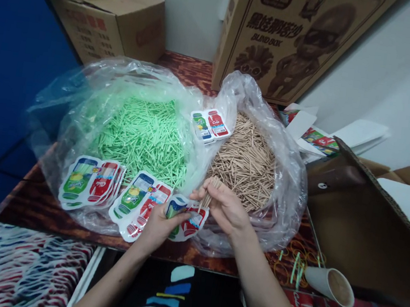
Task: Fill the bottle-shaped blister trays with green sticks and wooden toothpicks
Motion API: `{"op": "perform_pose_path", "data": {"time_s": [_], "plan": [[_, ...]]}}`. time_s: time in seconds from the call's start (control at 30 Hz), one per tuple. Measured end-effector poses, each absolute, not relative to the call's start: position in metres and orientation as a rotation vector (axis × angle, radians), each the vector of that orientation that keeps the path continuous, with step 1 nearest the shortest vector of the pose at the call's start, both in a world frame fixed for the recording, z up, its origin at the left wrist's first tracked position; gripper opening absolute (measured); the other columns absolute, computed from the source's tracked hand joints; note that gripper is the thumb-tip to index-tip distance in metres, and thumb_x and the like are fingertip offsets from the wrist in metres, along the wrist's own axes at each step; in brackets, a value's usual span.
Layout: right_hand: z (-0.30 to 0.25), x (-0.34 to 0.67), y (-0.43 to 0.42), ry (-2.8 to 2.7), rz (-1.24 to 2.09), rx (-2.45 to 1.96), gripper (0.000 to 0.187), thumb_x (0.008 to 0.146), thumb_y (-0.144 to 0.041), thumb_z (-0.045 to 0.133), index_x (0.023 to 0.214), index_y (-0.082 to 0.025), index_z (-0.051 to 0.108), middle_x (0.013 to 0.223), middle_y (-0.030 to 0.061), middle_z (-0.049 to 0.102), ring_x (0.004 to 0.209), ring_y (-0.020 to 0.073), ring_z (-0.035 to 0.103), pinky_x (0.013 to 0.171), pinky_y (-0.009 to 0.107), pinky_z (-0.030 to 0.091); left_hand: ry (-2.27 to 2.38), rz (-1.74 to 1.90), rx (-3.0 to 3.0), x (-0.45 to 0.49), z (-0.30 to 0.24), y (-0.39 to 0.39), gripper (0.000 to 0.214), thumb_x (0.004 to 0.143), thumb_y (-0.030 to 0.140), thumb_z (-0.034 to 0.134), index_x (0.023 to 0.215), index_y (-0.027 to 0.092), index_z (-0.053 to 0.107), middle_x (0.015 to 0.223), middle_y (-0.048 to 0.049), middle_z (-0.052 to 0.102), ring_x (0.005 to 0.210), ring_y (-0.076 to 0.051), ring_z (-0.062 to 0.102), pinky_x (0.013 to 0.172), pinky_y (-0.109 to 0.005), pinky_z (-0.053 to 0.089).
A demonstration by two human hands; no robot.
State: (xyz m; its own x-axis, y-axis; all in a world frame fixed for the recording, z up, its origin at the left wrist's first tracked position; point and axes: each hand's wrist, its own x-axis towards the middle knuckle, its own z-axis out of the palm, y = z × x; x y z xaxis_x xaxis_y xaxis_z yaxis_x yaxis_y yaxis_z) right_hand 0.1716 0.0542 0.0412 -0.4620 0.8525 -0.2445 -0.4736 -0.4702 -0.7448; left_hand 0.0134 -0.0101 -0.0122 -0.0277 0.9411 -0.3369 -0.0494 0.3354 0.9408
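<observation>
the left hand (161,224) is holding a printed packet (196,221) in its grip; the right hand (228,211) is pinching brown sticks (205,201) near it.

Left grip (160,225) pinched; right grip (228,208) curled beside it; forearms (259,271) angled inward.

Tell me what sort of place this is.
Probably a small packing workspace: loose green sticks and brown sticks lie in open plastic bags, printed packets lie in front, and cardboard boxes stand behind.
</observation>
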Motion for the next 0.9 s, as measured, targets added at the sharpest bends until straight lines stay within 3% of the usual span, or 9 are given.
{"op": "perform_pose_path", "data": {"time_s": [0.13,0.3,0.57,0.67,0.8,0.9], "plan": [[0.041,0.168,0.047,-0.776,2.008,-0.833,0.018,0.077,-0.027,0.072,0.078,-0.015,0.059,0.075,0.0026,0.07,0.081,0.0196,0.071,0.07,0.028,0.055,1.326,1.036,0.905,0.01,-0.016,-0.012,0.022,0.066,0.035,0.074,0.069,0.014,0.068,0.063,0.0018,0.065,0.06,-0.015,0.058,0.06,-0.025,0.047],[0.033,0.171,0.047,-0.55,1.977,-0.894,0.021,0.074,-0.026,0.074,0.084,-0.018,0.058,0.07,-0.0002,0.071,0.073,0.0206,0.073,0.063,0.03,0.057,1.316,1.055,0.977,0.008,-0.013,-0.012,0.019,0.07,0.033,0.072,0.073,0.014,0.069,0.069,0.0005,0.068,0.063,-0.014,0.059,0.063,-0.024,0.048],[0.029,0.162,0.04,-0.579,1.645,-1.009,0.025,0.075,-0.031,0.074,0.083,-0.018,0.054,0.066,-0.0001,0.07,0.065,0.0187,0.071,0.061,0.027,0.055,1.343,1.051,0.961,0.008,-0.017,-0.014,0.02,0.069,0.034,0.072,0.07,0.014,0.069,0.063,0.0014,0.065,0.059,-0.014,0.057,0.06,-0.024,0.047],[0.031,0.157,0.033,-0.757,1.554,-1.037,0.021,0.081,-0.036,0.067,0.083,-0.02,0.054,0.07,0.0,0.07,0.07,0.018,0.069,0.072,0.031,0.054,1.314,1.055,0.941,0.009,-0.016,-0.014,0.02,0.069,0.034,0.072,0.075,0.014,0.071,0.069,-0.0001,0.069,0.064,-0.015,0.06,0.065,-0.025,0.048],[0.037,0.158,0.026,-1.101,1.644,-0.996,0.017,0.086,-0.036,0.061,0.082,-0.02,0.058,0.096,0.0046,0.071,0.102,0.0188,0.062,0.096,0.033,0.043,1.339,1.085,0.943,0.008,-0.01,-0.013,0.02,0.068,0.034,0.073,0.071,0.015,0.07,0.067,0.0006,0.068,0.06,-0.014,0.058,0.061,-0.024,0.047],[0.046,0.163,0.024,-1.269,1.709,-1.023,0.018,0.085,-0.036,0.062,0.095,-0.021,0.061,0.112,0.0048,0.066,0.109,0.0197,0.057,0.097,0.033,0.042,1.364,1.125,0.974,0.005,-0.007,-0.012,0.019,0.069,0.034,0.072,0.07,0.015,0.07,0.065,0.0008,0.068,0.059,-0.014,0.058,0.06,-0.024,0.047]]}}
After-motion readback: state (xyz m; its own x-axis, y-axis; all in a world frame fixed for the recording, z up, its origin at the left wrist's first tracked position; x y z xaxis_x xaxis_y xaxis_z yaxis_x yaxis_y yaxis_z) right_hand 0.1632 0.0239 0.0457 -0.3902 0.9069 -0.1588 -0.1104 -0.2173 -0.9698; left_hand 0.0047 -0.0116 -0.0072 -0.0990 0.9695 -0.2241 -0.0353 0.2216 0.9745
